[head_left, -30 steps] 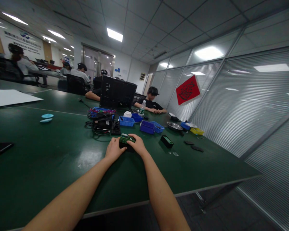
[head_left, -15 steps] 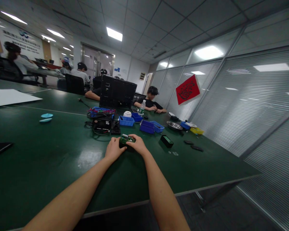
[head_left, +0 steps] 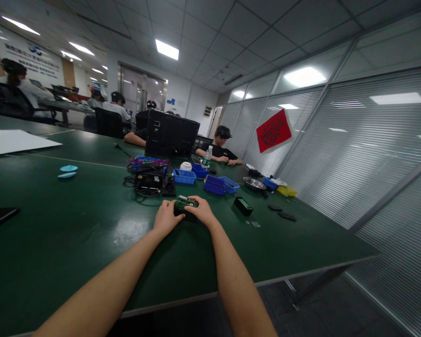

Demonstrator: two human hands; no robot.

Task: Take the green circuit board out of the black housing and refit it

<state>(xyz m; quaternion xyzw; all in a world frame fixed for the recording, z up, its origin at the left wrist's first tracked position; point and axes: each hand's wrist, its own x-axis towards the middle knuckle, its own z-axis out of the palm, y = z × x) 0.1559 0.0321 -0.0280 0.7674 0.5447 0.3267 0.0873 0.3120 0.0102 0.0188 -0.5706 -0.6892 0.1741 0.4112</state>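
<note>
the green circuit board was between the fingers of both hands, at the table; whether it touched the surface, i could not tell. the left hand held its left end and the right hand its right end, probably because two-sided grip gave more steadiness. the fingers were bent, spread only about the board's edges, with the right thumb over its near side. the black box stood apart, right of the right fingers, perhaps to leave working space.

The hands partly hide the circuit board; the view's left edge crops the white sheet.
</note>
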